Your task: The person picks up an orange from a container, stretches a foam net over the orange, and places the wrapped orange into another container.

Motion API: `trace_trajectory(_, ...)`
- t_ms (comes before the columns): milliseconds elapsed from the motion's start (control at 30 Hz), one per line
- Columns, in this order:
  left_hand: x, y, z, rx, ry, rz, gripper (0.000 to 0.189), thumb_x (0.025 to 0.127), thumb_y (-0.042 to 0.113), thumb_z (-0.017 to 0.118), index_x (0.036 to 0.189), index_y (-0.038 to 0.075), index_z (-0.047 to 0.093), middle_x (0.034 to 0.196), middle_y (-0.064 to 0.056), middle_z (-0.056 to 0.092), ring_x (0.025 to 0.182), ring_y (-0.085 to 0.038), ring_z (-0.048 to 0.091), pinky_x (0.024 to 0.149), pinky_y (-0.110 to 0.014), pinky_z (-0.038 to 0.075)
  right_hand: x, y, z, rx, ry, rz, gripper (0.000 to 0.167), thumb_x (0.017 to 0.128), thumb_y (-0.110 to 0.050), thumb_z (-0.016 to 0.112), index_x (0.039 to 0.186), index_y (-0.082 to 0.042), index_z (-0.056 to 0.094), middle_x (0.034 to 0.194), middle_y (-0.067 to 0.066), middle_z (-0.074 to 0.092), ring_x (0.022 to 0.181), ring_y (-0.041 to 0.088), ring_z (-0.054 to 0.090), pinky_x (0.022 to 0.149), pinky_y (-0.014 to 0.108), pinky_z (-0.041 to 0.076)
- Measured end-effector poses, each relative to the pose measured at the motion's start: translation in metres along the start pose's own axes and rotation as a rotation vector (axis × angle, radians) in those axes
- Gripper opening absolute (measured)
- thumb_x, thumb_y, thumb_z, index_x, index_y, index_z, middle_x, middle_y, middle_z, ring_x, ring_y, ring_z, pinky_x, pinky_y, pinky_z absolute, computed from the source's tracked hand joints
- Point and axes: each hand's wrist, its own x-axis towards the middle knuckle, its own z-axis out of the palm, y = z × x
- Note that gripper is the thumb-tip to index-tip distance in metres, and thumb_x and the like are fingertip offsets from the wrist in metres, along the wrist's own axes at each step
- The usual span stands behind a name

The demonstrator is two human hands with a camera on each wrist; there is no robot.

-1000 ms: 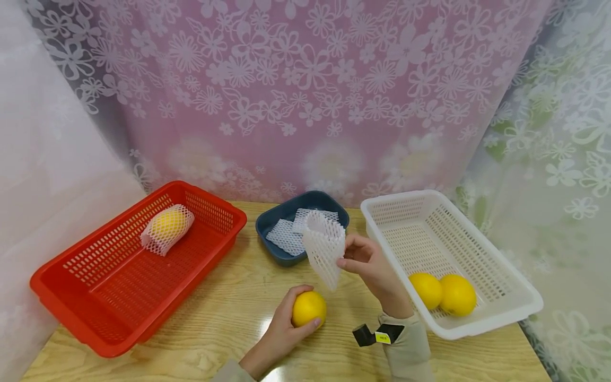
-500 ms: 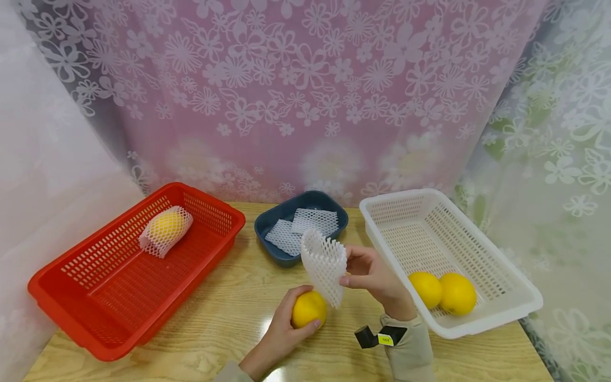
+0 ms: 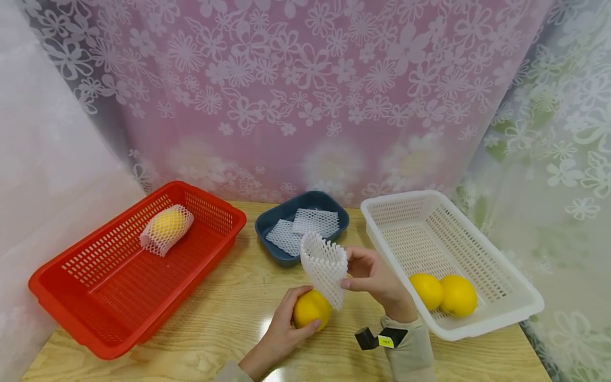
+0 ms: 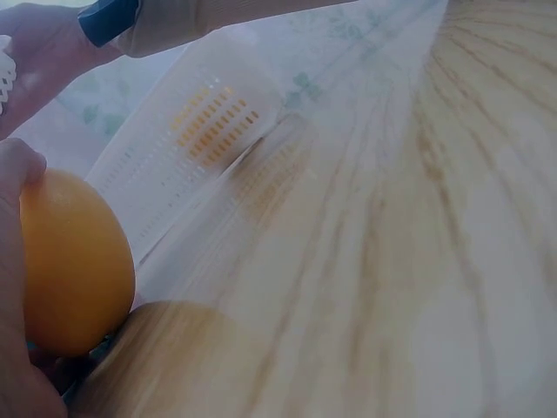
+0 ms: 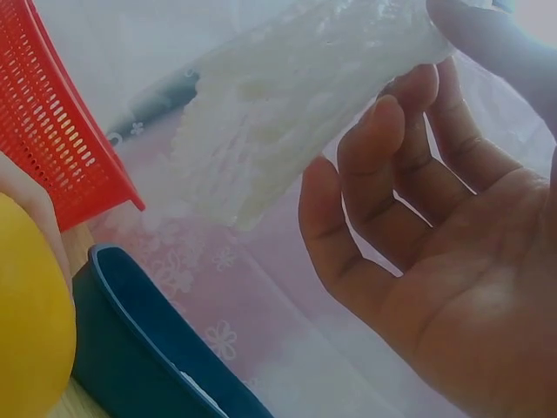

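Observation:
In the head view my left hand (image 3: 281,326) grips an orange (image 3: 312,312) low over the wooden table, thumb in front and fingers behind. My right hand (image 3: 379,278) pinches a white foam fruit net (image 3: 324,269) by its side. The net's upper end gapes open, and its narrow lower end hangs against or just in front of the orange; I cannot tell whether they touch. In the right wrist view the foam net (image 5: 270,113) stretches away from the thumb and fingertips. The left wrist view shows the orange (image 4: 77,261) close to the tabletop.
Behind the hands stands a dark blue tray (image 3: 267,218) with flat foam nets (image 3: 315,222) in it. On the left, a red basket (image 3: 143,286) holds a net-wrapped fruit (image 3: 168,225). A white basket (image 3: 482,239) on the right contains two oranges (image 3: 457,295).
My right hand has lowered the foam net towards the orange, uncovering more of the blue tray. The orange has shifted slightly to the right in my left hand.

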Motion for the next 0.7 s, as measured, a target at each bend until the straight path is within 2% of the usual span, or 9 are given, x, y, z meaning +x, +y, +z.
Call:
trace_trajectory(100,0.002,0.019,-0.003,-0.011,0.008,-0.025,0.061,0.079,0.006,0.079,0.134,0.006,0.052,0.125,-0.007,0.057,0.107,-0.015,0.057,0.089,-0.032,0.048,0.0,0.0,0.0,0.001,0.003,0.001,0.021,0.09,-0.002,0.069,0.11,-0.008,0.063,0.104,-0.002,0.065,0.093,0.014,0.061,0.082,0.025,0.051)
trace_trajectory(233,0.002,0.019,-0.004,-0.021,-0.003,-0.063,0.061,0.081,0.007,0.078,0.135,0.005,0.05,0.126,-0.008,0.057,0.106,-0.015,0.057,0.089,-0.032,0.048,0.0,0.0,0.0,-0.001,-0.002,-0.006,0.021,0.09,-0.002,0.069,0.109,-0.007,0.063,0.105,-0.002,0.065,0.094,0.014,0.061,0.083,0.025,0.051)
trace_trajectory(333,0.0,0.006,-0.001,-0.027,-0.006,-0.098,0.063,0.081,0.007,0.077,0.137,0.007,0.049,0.129,-0.006,0.056,0.106,-0.014,0.057,0.089,-0.032,0.048,0.0,0.0,0.0,-0.001,-0.009,-0.015,0.021,0.091,-0.001,0.069,0.109,-0.007,0.063,0.105,-0.002,0.064,0.094,0.014,0.06,0.083,0.025,0.051)
trace_trajectory(433,-0.002,-0.01,0.003,-0.023,-0.006,-0.098,0.064,0.082,0.009,0.077,0.139,0.011,0.047,0.13,-0.004,0.056,0.107,-0.015,0.057,0.089,-0.032,0.048,0.0,0.0,0.0,0.005,-0.011,-0.012,0.021,0.091,-0.002,0.069,0.109,-0.007,0.063,0.105,-0.002,0.065,0.094,0.014,0.061,0.083,0.025,0.051)
trace_trajectory(533,-0.003,-0.019,0.003,-0.027,-0.008,-0.049,0.062,0.085,0.01,0.075,0.14,0.015,0.046,0.131,-0.003,0.055,0.108,-0.016,0.057,0.09,-0.033,0.048,0.0,0.0,0.0,0.005,-0.022,-0.023,0.021,0.091,-0.001,0.069,0.11,-0.006,0.062,0.106,-0.001,0.064,0.095,0.014,0.06,0.084,0.025,0.051)
trace_trajectory(700,-0.002,-0.02,0.001,-0.045,-0.006,0.072,0.051,0.094,0.008,0.062,0.142,0.014,0.045,0.133,-0.006,0.053,0.116,-0.02,0.054,0.098,-0.031,0.043,0.002,0.002,0.002,-0.002,-0.041,-0.039,0.02,0.09,0.0,0.069,0.107,-0.006,0.062,0.107,-0.001,0.064,0.096,0.014,0.059,0.085,0.027,0.051)
